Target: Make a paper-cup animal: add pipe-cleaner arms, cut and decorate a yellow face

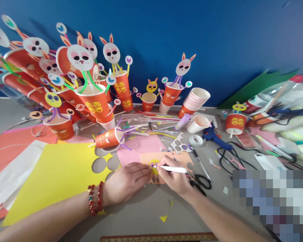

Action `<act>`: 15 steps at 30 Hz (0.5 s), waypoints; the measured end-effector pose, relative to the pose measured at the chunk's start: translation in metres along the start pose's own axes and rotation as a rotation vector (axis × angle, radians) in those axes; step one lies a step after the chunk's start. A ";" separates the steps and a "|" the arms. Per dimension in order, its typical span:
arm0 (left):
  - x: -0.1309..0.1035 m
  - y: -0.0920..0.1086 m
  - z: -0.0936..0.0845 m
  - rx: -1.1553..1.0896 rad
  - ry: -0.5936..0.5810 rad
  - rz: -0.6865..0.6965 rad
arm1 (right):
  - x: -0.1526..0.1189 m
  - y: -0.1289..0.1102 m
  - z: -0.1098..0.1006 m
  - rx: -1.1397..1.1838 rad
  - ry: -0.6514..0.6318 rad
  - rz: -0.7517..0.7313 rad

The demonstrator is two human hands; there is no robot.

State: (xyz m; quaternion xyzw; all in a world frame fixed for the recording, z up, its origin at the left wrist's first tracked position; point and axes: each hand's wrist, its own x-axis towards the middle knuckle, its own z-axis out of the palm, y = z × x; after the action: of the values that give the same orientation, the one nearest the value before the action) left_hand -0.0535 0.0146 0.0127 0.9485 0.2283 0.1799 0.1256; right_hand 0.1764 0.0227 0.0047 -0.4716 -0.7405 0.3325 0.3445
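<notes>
On the far left, an orange-red sheet [17,136] is lying on the table [131,218], with a yellow sheet [58,178] partly covering it. Behind these, red cups [92,104] bearing rabbit-faced paper discs are standing clustered, and a tipped cup [106,138] is lying on its side just beyond the yellow sheet's holed edge. The left hand [128,181], wearing red-beaded bracelets [100,195] at its wrist, is resting palm down, its fingers together and extended toward the right; what they are pressing or pinching underneath, I cannot tell. Just beyond those fingertips, a yellow disc [155,170] with purple marks is lying over orange paper [180,158], between the two hands. The right hand [173,178] is closing its fingers around a white marker [175,169], the tip pointing left at the disc; whether it is touching is too small to tell. To its right, black-handled scissors [209,184], a pen [201,166], a tape roll [195,140] and a blue glue gun [217,140] are lying nearby.
</notes>
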 end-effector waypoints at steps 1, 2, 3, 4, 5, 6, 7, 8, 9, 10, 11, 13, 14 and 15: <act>0.000 0.000 0.000 -0.005 -0.001 -0.001 | 0.000 0.000 0.000 0.000 -0.004 -0.002; 0.000 0.000 0.000 -0.009 0.000 -0.002 | 0.000 0.000 0.000 -0.001 -0.003 0.000; 0.000 0.000 0.000 -0.013 0.004 -0.003 | 0.000 0.000 0.000 -0.004 0.000 0.003; 0.001 0.000 0.000 -0.016 0.008 -0.004 | 0.000 0.000 0.000 -0.007 0.001 0.006; 0.001 0.000 0.000 -0.019 0.012 -0.004 | 0.000 -0.001 0.000 -0.010 0.000 0.005; 0.001 0.000 0.000 -0.022 0.015 -0.003 | 0.000 -0.001 -0.001 -0.010 -0.004 -0.001; 0.001 0.000 0.000 -0.025 0.017 -0.003 | 0.000 -0.001 -0.001 -0.009 -0.007 -0.007; 0.001 0.000 0.000 -0.026 0.016 -0.003 | -0.001 -0.001 -0.001 -0.007 -0.010 -0.012; 0.000 0.000 0.000 -0.027 0.014 -0.003 | -0.001 -0.001 -0.001 -0.007 -0.011 -0.013; 0.000 0.000 0.000 -0.026 0.009 -0.003 | -0.001 -0.002 -0.001 -0.009 -0.010 -0.011; 0.000 -0.001 0.000 -0.024 0.006 -0.004 | 0.000 -0.002 -0.001 -0.012 -0.007 -0.009; 0.000 -0.001 0.001 -0.023 0.000 -0.003 | 0.000 -0.002 -0.001 -0.015 -0.007 -0.009; 0.000 -0.001 0.001 -0.023 0.000 -0.003 | 0.000 -0.002 -0.001 -0.014 -0.008 -0.010; 0.000 -0.001 0.001 -0.024 0.002 -0.003 | 0.001 -0.002 -0.001 -0.012 -0.010 -0.012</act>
State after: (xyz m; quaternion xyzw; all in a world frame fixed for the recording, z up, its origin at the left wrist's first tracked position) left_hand -0.0534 0.0151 0.0119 0.9464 0.2276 0.1836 0.1368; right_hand 0.1765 0.0229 0.0071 -0.4674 -0.7469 0.3283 0.3403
